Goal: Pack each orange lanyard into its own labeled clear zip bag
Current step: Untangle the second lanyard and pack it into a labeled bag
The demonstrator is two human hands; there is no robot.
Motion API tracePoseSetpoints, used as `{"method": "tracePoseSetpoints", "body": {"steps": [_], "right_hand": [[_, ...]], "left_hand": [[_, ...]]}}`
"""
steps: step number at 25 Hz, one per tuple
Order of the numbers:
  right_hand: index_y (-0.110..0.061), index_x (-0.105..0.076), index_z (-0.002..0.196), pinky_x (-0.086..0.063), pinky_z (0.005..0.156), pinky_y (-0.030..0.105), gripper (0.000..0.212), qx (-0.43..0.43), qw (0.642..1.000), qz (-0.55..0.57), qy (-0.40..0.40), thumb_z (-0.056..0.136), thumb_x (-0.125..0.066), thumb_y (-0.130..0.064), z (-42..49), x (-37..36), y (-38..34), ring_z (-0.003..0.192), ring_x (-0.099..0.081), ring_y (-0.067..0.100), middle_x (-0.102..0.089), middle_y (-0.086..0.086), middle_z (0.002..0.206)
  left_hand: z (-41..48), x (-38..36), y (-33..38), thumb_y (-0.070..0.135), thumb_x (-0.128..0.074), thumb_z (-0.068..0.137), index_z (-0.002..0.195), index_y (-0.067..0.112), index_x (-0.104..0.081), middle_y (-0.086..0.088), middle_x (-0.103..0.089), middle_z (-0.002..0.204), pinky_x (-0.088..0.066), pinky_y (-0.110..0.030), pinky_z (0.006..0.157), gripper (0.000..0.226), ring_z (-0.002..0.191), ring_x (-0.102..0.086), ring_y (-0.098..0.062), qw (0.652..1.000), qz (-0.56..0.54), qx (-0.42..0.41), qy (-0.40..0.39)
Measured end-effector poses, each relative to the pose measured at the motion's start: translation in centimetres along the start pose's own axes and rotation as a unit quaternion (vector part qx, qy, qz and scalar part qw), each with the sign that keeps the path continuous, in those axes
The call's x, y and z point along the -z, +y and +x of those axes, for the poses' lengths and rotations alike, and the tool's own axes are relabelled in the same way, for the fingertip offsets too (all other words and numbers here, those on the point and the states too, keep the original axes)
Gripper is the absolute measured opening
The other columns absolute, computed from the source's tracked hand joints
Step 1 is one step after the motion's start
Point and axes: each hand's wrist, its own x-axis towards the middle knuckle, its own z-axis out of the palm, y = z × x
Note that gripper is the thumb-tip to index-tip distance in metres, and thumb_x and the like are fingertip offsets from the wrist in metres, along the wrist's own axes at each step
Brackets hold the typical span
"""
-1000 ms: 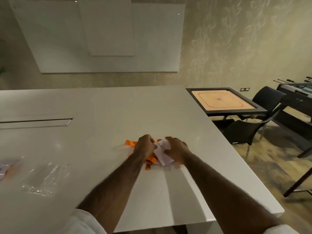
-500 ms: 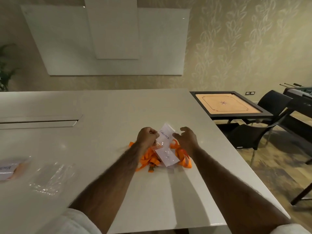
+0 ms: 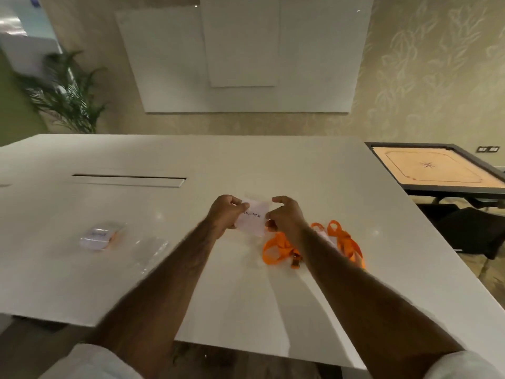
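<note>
Since half a second back the bag (image 3: 255,227) has come up off the orange pile. It was lying across the lanyards (image 3: 281,248) between the hands, and now it's held clear of them, further left over bare table (image 3: 314,181).

Pose as I see it from my end: both forearms reach out from the bottom of the view and nearly meet at the bag. The left hand (image 3: 225,213) is curled, with thumb and fingertips pinching the bag's left edge. The right hand (image 3: 287,216) pinches the right edge lower down, its index finger arched above it. So both hands are holding the bag, one on each side.

The lanyards lie in a loose tangle on the table, under and just right of the right forearm, with a small dark clip showing at the near end.

Writing: the white label (image 3: 252,214) in the bag has one short handwritten word in dark ink. It's too blurry for me to read properly.

Off to the left sit a packed bag (image 3: 99,236) with its own white label (unreadable) and an orange edge showing, and an empty bag (image 3: 151,250) just beside it.
</note>
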Motion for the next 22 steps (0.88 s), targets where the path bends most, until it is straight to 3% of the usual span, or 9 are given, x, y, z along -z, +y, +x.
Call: {"method": "tracePoseSetpoints", "body": {"steps": [2,5,7,9,12,16,19,22], "right_hand": [[-0.008,-0.055,0.129,-0.053,0.053,0.034,0.054,-0.011,0.999,-0.018,-0.029,0.082,-0.062,0.016,-0.6,-2.4,0.5,0.05,-0.056,0.024,-0.062,0.02,0.076],[-0.009,-0.054,0.13,-0.058,0.053,0.034,0.054,-0.025,0.996,-0.064,-0.063,0.083,-0.064,0.015,-1.7,-4.8,1.4,0.05,-0.059,0.022,-0.064,0.018,0.073],[-0.008,-0.053,0.13,-0.062,0.063,0.04,0.054,-0.034,0.992,-0.096,-0.073,0.083,-0.065,0.014,-2.1,-6.4,2.2,0.056,-0.063,0.025,-0.065,0.021,0.077],[-0.004,-0.054,0.129,-0.061,0.072,0.044,0.053,-0.045,0.989,-0.119,-0.072,0.082,-0.065,0.016,-2.3,-7.6,3.0,0.062,-0.064,0.029,-0.065,0.024,0.082],[-0.001,-0.054,0.13,-0.061,0.063,0.04,0.051,-0.053,0.983,-0.163,-0.063,0.082,-0.064,0.016,-2.8,-8.8,4.0,0.058,-0.063,0.028,-0.064,0.026,0.089],[-0.006,-0.055,0.128,-0.06,0.055,0.037,0.049,-0.053,0.969,-0.234,-0.058,0.084,-0.066,0.011,-3.6,-8.9,4.9,0.06,-0.064,0.025,-0.064,0.029,0.111],[-0.008,-0.058,0.119,-0.057,0.048,0.031,0.04,-0.057,0.963,-0.259,-0.055,0.084,-0.067,0.009,-4.2,-8.1,5.0,0.056,-0.062,0.023,-0.065,0.024,0.098],[-0.007,-0.065,0.101,-0.053,0.05,0.03,0.018,-0.033,0.946,-0.318,-0.06,0.088,-0.062,0.005,-4.5,-5.9,3.9,0.053,-0.062,0.021,-0.063,0.014,0.076]], "left_hand": [[0.0,2.2,-1.8,0.015,-0.071,0.092,0.117,0.005,-0.059,-0.016,-0.068,0.107,-0.053,-0.03,0.056,0.029,0.081,-0.067,-0.025,0.999,0.019,0.025,0.0],[-0.2,5.2,-4.3,0.007,-0.072,0.089,0.125,0.011,-0.053,-0.017,-0.068,0.101,-0.056,-0.032,0.059,0.041,0.069,-0.063,-0.022,0.989,0.083,0.093,-0.08],[-0.4,6.7,-5.9,0.004,-0.072,0.088,0.125,0.01,-0.05,-0.017,-0.068,0.096,-0.059,-0.037,0.064,0.044,0.067,-0.064,-0.024,0.979,0.109,0.125,-0.122],[-0.7,7.5,-6.9,0.001,-0.072,0.088,0.122,0.005,-0.05,-0.016,-0.068,0.087,-0.06,-0.036,0.06,0.04,0.063,-0.065,-0.024,0.971,0.126,0.135,-0.15],[-0.8,7.7,-8.0,-0.003,-0.069,0.089,0.121,-0.005,-0.054,-0.018,-0.067,0.082,-0.061,-0.037,0.054,0.035,0.059,-0.066,-0.026,0.963,0.147,0.139,-0.176],[-0.9,7.2,-8.8,-0.006,-0.066,0.09,0.123,-0.006,-0.051,-0.028,-0.068,0.101,-0.061,-0.046,0.066,0.036,0.067,-0.066,-0.031,0.957,0.164,0.139,-0.195],[-0.7,6.9,-9.1,-0.007,-0.066,0.09,0.133,-0.008,-0.044,-0.03,-0.066,0.101,-0.06,-0.048,0.07,0.049,0.064,-0.065,-0.03,0.954,0.18,0.124,-0.205],[-0.2,6.9,-8.7,-0.004,-0.07,0.089,0.134,-0.01,-0.043,-0.034,-0.065,0.114,-0.059,-0.051,0.077,0.053,0.074,-0.066,-0.036,0.945,0.201,0.12,-0.228]]}}
